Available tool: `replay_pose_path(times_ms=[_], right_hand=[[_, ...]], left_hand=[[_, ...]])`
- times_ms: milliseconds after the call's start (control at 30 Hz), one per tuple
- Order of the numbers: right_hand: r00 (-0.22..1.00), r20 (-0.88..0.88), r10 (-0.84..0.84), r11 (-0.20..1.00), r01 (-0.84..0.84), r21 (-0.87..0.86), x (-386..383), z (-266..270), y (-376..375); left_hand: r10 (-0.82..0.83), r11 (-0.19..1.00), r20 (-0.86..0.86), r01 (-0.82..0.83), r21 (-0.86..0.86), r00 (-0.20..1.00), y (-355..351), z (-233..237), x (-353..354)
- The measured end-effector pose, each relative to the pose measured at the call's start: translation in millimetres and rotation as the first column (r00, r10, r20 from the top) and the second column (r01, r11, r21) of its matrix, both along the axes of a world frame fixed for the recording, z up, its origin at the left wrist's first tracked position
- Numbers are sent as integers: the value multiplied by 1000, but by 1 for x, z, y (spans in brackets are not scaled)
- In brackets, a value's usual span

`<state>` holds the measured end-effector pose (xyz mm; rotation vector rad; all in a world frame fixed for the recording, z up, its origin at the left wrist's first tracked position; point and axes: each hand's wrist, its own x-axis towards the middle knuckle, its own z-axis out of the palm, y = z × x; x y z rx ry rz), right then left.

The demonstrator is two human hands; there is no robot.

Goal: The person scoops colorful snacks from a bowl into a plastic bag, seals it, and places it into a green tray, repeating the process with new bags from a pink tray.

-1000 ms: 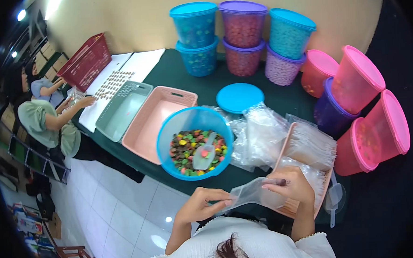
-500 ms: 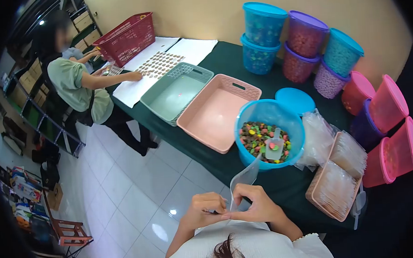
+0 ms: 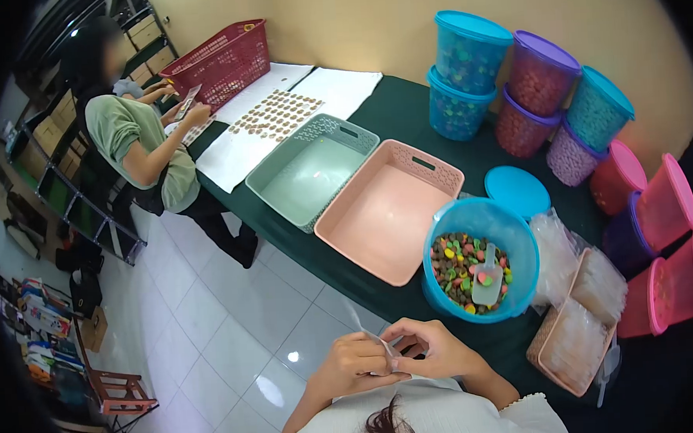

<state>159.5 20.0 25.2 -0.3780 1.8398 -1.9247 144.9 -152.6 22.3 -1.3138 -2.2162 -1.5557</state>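
Close to my chest, my left hand (image 3: 353, 365) and my right hand (image 3: 432, 348) pinch a small clear plastic bag (image 3: 387, 349) between their fingers. Part of the bag sticks up thin and blurred past the left fingers; its lower end is hidden by them. Just beyond my right hand stands a blue tub (image 3: 524, 248) of brown, yellow, green and pink candies (image 3: 452, 259). A clear scoop (image 3: 487, 281) lies on the candies with a few pieces in it.
A pink basket (image 3: 389, 214) and a green basket (image 3: 313, 171) sit left of the tub. A peach basket (image 3: 555, 374) of plastic bags is at right, with a blue lid (image 3: 518, 192) and stacked tubs (image 3: 464, 73) behind. A co-worker (image 3: 143, 141) stands by a red crate (image 3: 225, 62).
The bag has turned and sits lower, more hidden by my fingers, and my left hand has closed further around it. My view has shifted slightly. The co-worker's hand has lifted off the white sheet.
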Motion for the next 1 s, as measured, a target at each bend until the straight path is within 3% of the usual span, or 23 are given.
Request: replay_pose_path(times_ms=[133, 267, 367, 500, 567, 633, 667, 733, 767, 833, 967, 1000], right_hand=[[998, -37, 45, 999, -45, -11, -28, -8, -1], [999, -16, -39, 999, 39, -17, -43, -16, 1], [987, 59, -151, 967, 160, -196, -48, -26, 4], [966, -14, -259, 956, 254, -143, -56, -29, 2], [925, -132, -356, 934, 347, -90, -63, -28, -4], [893, -99, -438, 895, 424, -137, -68, -26, -9], [861, -66, -504, 855, 487, -176, -70, -24, -13], [815, -113, -568, 819, 546, -178, -76, -20, -19], [776, -131, -617, 781, 584, -220, -78, -20, -22], [729, -121, -674, 731, 632, -258, -81, -18, -28], [653, -131, -746, 664, 712, -229, -86, -21, -45], [627, -137, -767, 640, 730, -239, -87, -20, -50]], left_hand=[[105, 987, -122, -118, -109, 987, 1, -7, -22], [177, 971, -72, -186, -148, 982, 8, -20, -39], [121, 983, -76, -130, -127, 990, 14, -19, -51], [13, 993, -31, -17, -120, 999, 14, -19, -74], [-46, 990, -10, 44, -132, 999, 9, -15, -87], [-85, 996, 87, 81, 46, 993, 2, -6, -101], [-110, 993, 87, 106, 49, 990, -4, -6, -110], [122, 978, 38, -127, 168, 992, -20, -12, -133], [97, 979, 45, -103, 178, 994, -24, -15, -144], [415, 890, 162, -436, 132, 895, -30, -24, -167], [294, 931, 365, -352, 101, 883, -41, -40, -193], [158, 942, 546, -291, 166, 822, -42, -39, -194]])
